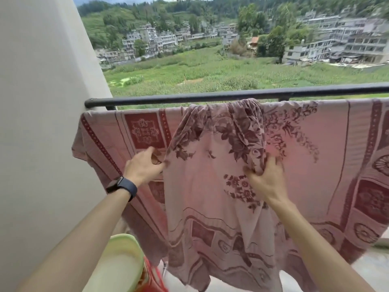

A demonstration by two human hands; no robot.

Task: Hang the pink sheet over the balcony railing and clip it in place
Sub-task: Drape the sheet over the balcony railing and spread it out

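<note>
A pink sheet (210, 186) with dark red flower and border patterns hangs over a lower bar just below the black top rail (189, 98) of the balcony railing. Its middle part is bunched into a hanging fold. My left hand (145, 165), with a dark watch on the wrist, pinches the left edge of that fold. My right hand (266, 175) grips a gathered handful of the fold on its right side. No clip is visible.
A white wall (42, 123) closes the left side. A pale green basin (120, 264) sits at the bottom left with something red (155, 277) beside it. Beyond the railing lie green fields and grey buildings (336, 43).
</note>
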